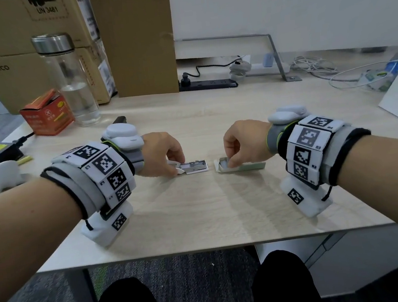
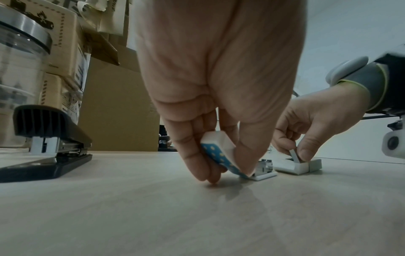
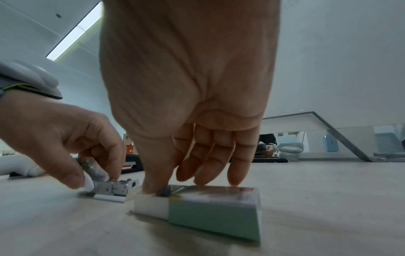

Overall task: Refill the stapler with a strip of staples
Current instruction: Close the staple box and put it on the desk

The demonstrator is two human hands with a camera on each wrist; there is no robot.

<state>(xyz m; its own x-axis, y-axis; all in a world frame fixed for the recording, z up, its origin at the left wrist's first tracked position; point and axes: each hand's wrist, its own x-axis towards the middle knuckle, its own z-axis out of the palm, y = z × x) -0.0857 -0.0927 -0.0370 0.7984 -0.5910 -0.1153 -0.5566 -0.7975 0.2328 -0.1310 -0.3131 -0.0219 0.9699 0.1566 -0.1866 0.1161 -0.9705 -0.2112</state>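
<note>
Head view: the staple box (image 1: 240, 166) is lying on the desk (image 1: 200, 212), tray slid out, staples showing; the right hand (image 1: 244, 143) is pinching into it. Left wrist view: the left hand (image 2: 210, 104) is gripping the small stapler (image 2: 245, 161), its blue-dotted lid hinged open. Right wrist view: the metal magazine is lying exposed just beside the box.

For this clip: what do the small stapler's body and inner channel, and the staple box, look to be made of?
The small stapler looks like a smooth white plastic shell with a blue dotted top; its open channel is shiny grey, probably metal. The staple box looks like matte card: a white inner tray slid out of a pale green sleeve, with folded edges.
</note>
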